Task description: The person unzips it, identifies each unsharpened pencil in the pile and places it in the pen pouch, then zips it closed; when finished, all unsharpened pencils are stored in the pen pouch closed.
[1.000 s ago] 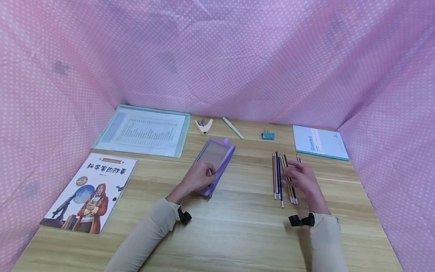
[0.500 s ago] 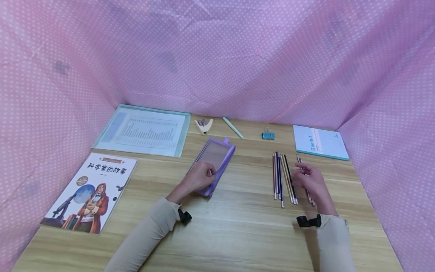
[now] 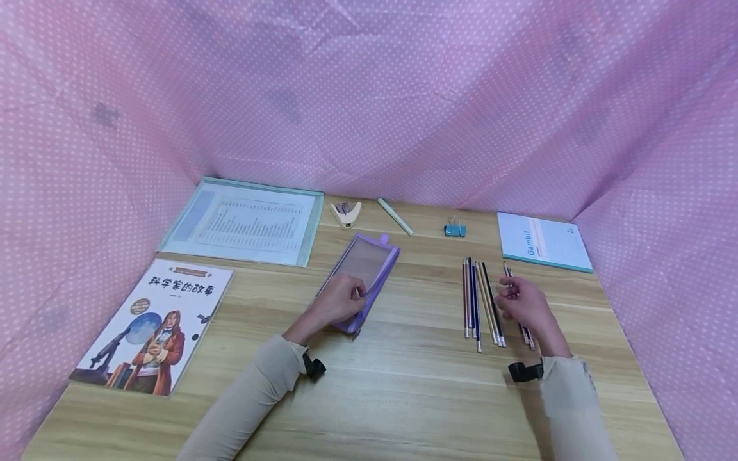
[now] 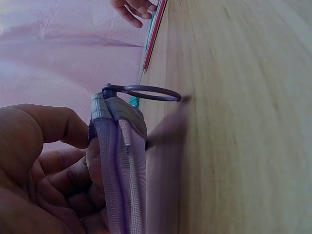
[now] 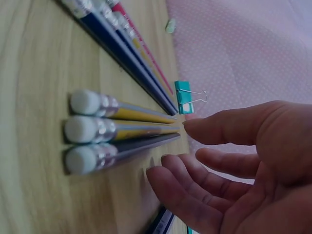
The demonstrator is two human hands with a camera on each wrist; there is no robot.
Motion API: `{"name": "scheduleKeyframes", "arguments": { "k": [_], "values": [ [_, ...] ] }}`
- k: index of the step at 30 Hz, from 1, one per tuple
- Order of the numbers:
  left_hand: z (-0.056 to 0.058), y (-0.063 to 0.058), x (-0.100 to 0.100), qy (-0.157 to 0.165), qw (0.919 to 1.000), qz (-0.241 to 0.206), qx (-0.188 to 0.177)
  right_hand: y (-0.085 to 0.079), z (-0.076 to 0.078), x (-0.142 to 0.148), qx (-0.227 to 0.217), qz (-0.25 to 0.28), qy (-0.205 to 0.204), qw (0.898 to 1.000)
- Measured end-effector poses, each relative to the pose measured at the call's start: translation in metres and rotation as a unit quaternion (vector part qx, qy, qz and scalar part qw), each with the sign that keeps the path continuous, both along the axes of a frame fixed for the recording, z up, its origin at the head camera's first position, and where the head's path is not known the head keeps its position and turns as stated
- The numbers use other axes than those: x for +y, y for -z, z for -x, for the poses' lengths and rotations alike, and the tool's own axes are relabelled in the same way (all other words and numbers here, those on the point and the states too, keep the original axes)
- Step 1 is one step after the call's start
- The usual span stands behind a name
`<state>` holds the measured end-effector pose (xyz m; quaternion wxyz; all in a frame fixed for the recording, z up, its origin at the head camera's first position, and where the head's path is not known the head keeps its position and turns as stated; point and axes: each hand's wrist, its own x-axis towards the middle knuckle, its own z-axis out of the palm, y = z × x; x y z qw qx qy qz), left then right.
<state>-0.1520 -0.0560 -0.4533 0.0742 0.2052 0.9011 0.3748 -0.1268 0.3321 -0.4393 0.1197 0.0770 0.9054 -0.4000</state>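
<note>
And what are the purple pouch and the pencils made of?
The purple pouch looks like matte woven fabric: its edging shows threads. The pencils seem smooth painted wood, though paint hides it; shiny bands look metallic, dull white erasers rubbery.

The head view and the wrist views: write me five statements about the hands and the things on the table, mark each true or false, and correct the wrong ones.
1. The left hand pinches the purple pencil case. True.
2. The right hand grips the teal binder clip. False: it holds nothing, and the teal binder clip lies farther back.
3. In the right wrist view, three white-tipped pencils lie side by side. True.
4. The pale green pen lies on the Gambit notebook. False: the pale green pen lies on the table, apart from it.
5. In the head view, the illustrated book lies left of the purple pencil case. True.
</note>
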Motion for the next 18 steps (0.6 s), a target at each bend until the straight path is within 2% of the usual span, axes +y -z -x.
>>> {"name": "scheduleKeyframes", "arguments": {
  "k": [7,18],
  "values": [
    [0.000,-0.001,0.000,0.002,1.0000,-0.001,0.003,0.006,0.007,0.001,0.004,-0.056,-0.037,0.998],
    [0.001,-0.001,-0.002,0.002,0.9999,0.008,0.007,0.003,0.012,-0.001,-0.017,-0.095,-0.050,0.994]
  ]
}}
